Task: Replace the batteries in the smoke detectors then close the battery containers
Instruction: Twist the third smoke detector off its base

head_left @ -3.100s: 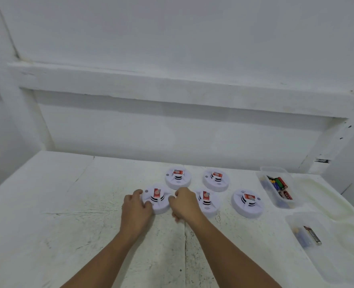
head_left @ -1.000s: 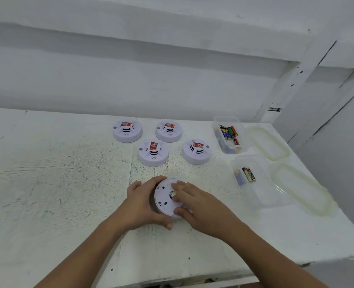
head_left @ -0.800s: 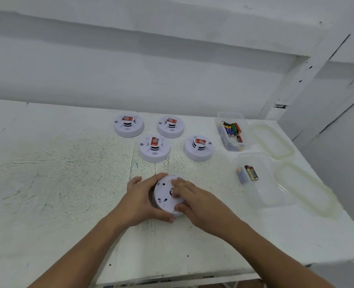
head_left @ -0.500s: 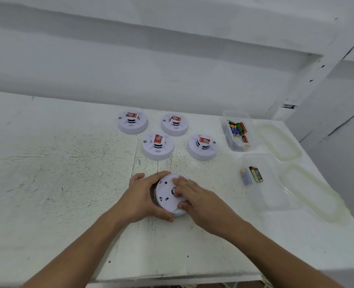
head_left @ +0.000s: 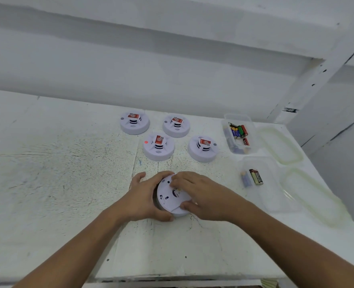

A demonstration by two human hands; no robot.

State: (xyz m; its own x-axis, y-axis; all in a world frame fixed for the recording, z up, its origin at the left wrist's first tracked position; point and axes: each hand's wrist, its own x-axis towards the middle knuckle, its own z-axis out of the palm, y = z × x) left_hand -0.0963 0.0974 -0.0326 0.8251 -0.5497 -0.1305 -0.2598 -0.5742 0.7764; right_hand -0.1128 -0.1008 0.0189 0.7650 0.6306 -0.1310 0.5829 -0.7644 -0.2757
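Four detectors sit face up on the bench [head_left: 57, 173] in two staggered rows: back-left detector [head_left: 134, 123], front-left detector [head_left: 159, 146] with a red dot lit on its rim, back-right detector [head_left: 176, 126], front-right detector [head_left: 202, 148]. Right of them stands the far tub [head_left: 237, 115] with a heap of mixed batteries [head_left: 237, 130]; nearer, the near tub [head_left: 276, 196] holds two batteries [head_left: 253, 177] lying side by side. Both tubs are open, and at the right edge lie the far lid [head_left: 279, 145] and the near lid [head_left: 311, 194], each beside its tub.

The bench is white-painted board, scuffed and flecked with dark scratches, with a seam running down its middle. Each detector is a round white plastic puck with a slotted raised hub and a red label on top. Tubs are clear, soft-cornered rectangles; lids are cloudy with a thick rim.

Near the front edge, a fifth detector [head_left: 170, 197] lies flipped, flat back up, between both hands, which cover much of it. The left hand [head_left: 145, 196] curls round its left side, fingers over the far rim, thumb against the near rim. The right hand [head_left: 203, 194] lays bent fingers across the back and pinches the near edge with its thumb, hiding part of the back.
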